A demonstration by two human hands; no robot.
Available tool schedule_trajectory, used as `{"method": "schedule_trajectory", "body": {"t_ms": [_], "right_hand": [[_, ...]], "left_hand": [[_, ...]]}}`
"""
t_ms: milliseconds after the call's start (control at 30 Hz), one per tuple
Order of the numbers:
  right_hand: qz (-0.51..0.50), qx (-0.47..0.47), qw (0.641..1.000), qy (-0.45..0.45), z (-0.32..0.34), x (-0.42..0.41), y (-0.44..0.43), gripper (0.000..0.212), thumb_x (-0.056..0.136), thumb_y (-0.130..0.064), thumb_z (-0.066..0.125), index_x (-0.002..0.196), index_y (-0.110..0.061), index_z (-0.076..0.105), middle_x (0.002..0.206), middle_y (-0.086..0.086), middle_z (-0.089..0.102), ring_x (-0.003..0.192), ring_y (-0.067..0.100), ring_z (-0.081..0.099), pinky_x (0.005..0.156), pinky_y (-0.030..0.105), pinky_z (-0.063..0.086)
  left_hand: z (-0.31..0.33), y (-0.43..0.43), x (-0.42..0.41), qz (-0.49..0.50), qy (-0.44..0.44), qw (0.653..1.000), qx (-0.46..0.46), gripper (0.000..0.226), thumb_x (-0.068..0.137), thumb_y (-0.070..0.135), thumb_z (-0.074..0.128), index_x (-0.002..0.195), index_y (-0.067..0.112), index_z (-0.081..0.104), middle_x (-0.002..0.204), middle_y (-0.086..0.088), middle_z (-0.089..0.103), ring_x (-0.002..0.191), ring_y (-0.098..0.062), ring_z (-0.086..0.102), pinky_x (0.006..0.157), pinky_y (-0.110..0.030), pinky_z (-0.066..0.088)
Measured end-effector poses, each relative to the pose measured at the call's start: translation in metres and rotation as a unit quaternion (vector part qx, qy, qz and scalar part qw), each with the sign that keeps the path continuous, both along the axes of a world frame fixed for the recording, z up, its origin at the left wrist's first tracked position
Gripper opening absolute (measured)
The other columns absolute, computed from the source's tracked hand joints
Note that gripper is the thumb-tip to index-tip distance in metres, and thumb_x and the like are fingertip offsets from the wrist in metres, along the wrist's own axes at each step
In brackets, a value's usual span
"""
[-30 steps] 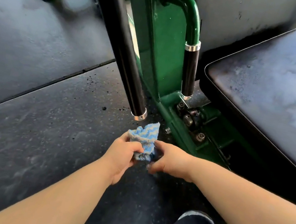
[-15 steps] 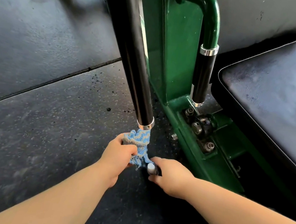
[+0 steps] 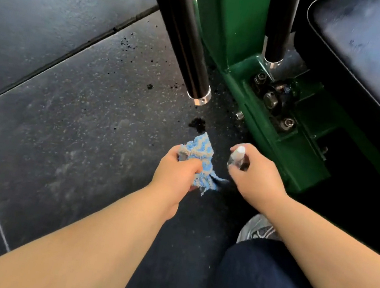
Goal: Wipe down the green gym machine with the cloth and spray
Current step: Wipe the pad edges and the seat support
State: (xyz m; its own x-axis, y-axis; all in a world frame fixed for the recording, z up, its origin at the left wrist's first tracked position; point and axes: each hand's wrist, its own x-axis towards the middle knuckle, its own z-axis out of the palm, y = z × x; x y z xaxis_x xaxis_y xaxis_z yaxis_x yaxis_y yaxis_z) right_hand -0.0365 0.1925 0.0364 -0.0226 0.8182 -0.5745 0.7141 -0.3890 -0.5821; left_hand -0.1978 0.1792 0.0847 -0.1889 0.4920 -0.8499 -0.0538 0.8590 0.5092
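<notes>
The right hand curls round a small clear bottle with its white cap up; how full it is cannot be told. The left hand grips a bunched blue cloth, just left of the bottle. Both are above the floor, near the green machine base.

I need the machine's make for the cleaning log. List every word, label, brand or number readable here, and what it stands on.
No text can be read.
Green machine frame: no label or number shows.
Spray bottle in the right hand: no print legible.
Shoe: pattern too blurred to read.
</notes>
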Motion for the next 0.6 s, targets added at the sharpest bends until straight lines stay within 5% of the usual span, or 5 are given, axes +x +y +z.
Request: {"method": "schedule_trajectory", "body": {"t_ms": [133,267,400,534,600], "right_hand": [[-0.068,-0.006,0.998,-0.001,0.045,0.010,-0.024,0.030,0.085,-0.025,0.068,0.112,-0.028,0.054,0.097,-0.008,0.066,0.090,0.017,0.062,0.078,0.033,0.049],[-0.112,-0.023,0.993,-0.001,0.105,0.018,-0.060,0.027,0.083,-0.026,0.069,0.105,-0.025,0.054,0.099,-0.008,0.066,0.094,0.017,0.061,0.083,0.035,0.049],[-0.126,0.002,0.992,-0.031,0.139,0.018,-0.088,0.020,0.082,-0.030,0.069,0.098,-0.032,0.058,0.094,-0.007,0.061,0.087,0.015,0.059,0.075,0.034,0.049],[-0.143,-0.010,0.988,-0.064,0.147,0.021,-0.116,0.018,0.085,-0.028,0.066,0.100,-0.033,0.057,0.095,-0.004,0.059,0.085,0.019,0.057,0.073,0.037,0.050],[-0.177,-0.014,0.982,-0.062,0.145,0.029,-0.128,0.017,0.088,-0.030,0.063,0.102,-0.030,0.054,0.100,-0.004,0.060,0.090,0.020,0.057,0.075,0.039,0.051]], "left_hand": [[0.045,-0.024,0.006,-0.031,-0.012,0.999,0.011,0.027,0.086,0.003,0.058,0.092,0.029,0.060,0.098,0.002,0.070,0.083,-0.016,0.067,0.071,-0.031,0.057],[0.108,-0.049,0.003,-0.084,-0.014,0.996,0.016,0.028,0.085,0.005,0.060,0.094,0.031,0.061,0.097,0.002,0.070,0.088,-0.018,0.067,0.080,-0.038,0.056],[0.141,-0.066,0.004,-0.126,-0.012,0.991,0.031,0.027,0.085,0.006,0.060,0.097,0.030,0.061,0.096,0.003,0.069,0.082,-0.013,0.065,0.068,-0.028,0.052],[0.148,-0.083,0.013,-0.149,0.009,0.988,0.024,0.026,0.084,0.008,0.063,0.096,0.031,0.062,0.096,0.003,0.070,0.089,-0.018,0.069,0.083,-0.039,0.057],[0.147,-0.084,0.022,-0.156,0.009,0.987,0.024,0.027,0.085,0.009,0.066,0.100,0.031,0.061,0.098,0.002,0.071,0.087,-0.016,0.069,0.079,-0.036,0.058]]}}
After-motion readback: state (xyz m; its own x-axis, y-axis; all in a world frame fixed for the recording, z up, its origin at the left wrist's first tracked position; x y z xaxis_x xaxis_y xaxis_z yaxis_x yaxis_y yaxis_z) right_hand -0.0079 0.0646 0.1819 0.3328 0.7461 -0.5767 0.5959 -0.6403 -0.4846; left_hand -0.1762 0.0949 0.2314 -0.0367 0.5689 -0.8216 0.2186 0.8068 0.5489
